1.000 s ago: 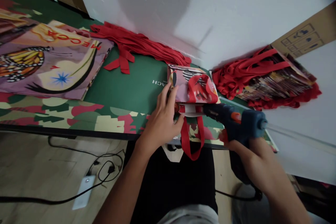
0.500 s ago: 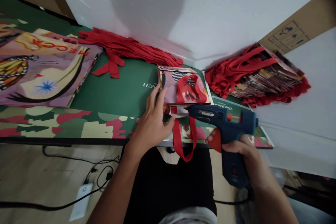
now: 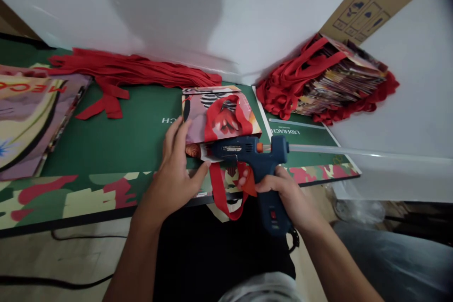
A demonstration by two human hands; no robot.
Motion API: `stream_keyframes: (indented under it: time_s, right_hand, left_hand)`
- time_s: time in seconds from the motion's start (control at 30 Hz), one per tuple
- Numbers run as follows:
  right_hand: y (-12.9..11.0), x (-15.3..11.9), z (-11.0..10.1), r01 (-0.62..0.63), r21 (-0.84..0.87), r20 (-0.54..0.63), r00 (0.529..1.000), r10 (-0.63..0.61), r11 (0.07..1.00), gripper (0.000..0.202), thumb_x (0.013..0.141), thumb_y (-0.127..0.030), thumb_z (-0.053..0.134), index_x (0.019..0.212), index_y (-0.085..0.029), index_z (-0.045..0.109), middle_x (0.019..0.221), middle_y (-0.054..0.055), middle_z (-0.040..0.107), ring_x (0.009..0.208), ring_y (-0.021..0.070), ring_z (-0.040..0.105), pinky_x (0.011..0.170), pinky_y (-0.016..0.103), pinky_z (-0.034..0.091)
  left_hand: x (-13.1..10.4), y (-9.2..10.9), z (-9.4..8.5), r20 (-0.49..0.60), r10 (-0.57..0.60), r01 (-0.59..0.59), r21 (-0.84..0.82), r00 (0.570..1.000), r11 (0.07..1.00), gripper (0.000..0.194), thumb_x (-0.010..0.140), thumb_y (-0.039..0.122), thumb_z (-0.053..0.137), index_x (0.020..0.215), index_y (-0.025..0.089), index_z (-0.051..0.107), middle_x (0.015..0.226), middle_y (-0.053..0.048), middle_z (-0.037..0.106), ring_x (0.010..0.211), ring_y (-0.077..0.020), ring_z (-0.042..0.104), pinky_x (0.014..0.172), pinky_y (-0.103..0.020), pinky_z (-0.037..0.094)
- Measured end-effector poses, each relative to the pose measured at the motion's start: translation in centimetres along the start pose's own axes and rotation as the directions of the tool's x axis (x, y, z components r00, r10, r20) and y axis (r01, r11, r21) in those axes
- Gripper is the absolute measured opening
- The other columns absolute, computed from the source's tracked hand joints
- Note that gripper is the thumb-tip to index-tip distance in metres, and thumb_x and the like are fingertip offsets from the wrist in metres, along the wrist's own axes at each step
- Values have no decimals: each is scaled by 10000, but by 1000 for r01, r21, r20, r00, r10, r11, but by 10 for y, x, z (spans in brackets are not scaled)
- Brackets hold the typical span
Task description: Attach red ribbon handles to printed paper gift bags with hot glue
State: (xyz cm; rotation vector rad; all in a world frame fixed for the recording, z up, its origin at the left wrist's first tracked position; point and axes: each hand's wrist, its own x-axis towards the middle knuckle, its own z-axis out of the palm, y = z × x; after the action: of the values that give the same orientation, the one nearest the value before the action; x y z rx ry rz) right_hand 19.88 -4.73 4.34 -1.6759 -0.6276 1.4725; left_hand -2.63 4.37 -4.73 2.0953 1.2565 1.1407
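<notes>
My right hand point(image 3: 285, 191) grips a dark blue hot glue gun point(image 3: 244, 148), with fingers at its orange trigger. A long translucent glue stick point(image 3: 339, 150) sticks out of the gun's back. Its nozzle points left at the white inner strip along the near edge of a small printed paper bag point(image 3: 196, 120); I cannot make out any glue there. One red ribbon handle point(image 3: 244, 120) lies on the bag's top face, and another red ribbon handle point(image 3: 220, 193) hangs over the table edge. My left hand point(image 3: 173, 170) holds the bag's left side, thumb by the strip.
A bundle of red ribbons point(image 3: 141, 68) lies along the white wall. To the right stands a packed stack of bags with red handles point(image 3: 332, 82). Flat printed bags point(image 3: 28, 122) lie at the left on the green table point(image 3: 141, 127). Black cables point(image 3: 60, 283) run across the floor.
The view has swung to the right. The glue gun's nozzle has moved slightly left along the bag's strip, and the glue stick behind it now shows clearly. My left hand stays at the bag.
</notes>
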Motion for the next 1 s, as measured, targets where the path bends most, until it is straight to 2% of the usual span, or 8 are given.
stream_keyframes:
  time_s: [0.07,0.27,0.5,0.7,1.0]
  right_hand:
    - [-2,1,1,19,-2,16,1000,-19,1000,209,636,-287,761,803,-226,650,691,-34,642,703,188,633,619,258,476]
    - [1,8,-4,-68,-120,-97,994,56,990,280,630,-333,788,802,-237,588,683,-62,603,607,152,562,548,255,408]
    - [2,11,-4,-49,-192,-64,997,37,980,273,646,-327,796,826,-228,616,757,-52,649,630,149,590,529,248,433]
    - [-2,10,-4,-82,-268,-106,993,56,960,281,659,-363,792,781,-241,570,640,-72,558,567,150,555,517,255,422]
    - [-10,3,-1,-85,-346,-179,984,24,934,339,616,-385,792,735,-254,503,672,-79,521,569,144,536,478,266,427]
  left_hand:
    - [0,0,0,-3,-2,2,9,1000,1000,883,944,325,702,1705,280,255,1788,-148,232,1673,-362,256,1365,-603,245]
    - [1,-1,0,-18,19,-19,10,1000,1000,903,927,305,719,1703,270,260,1778,-157,246,1669,-366,264,1373,-584,237]
    - [1,-2,1,-20,26,-26,11,999,1000,902,936,312,720,1706,264,251,1775,-159,249,1667,-358,272,1378,-571,234]
    - [1,0,1,-23,23,-23,1,999,1000,900,934,301,721,1703,283,253,1773,-147,253,1668,-353,275,1371,-576,249]
    - [1,0,1,-21,16,-17,-4,1000,1000,900,936,302,719,1703,269,251,1773,-155,251,1663,-355,280,1369,-572,258]
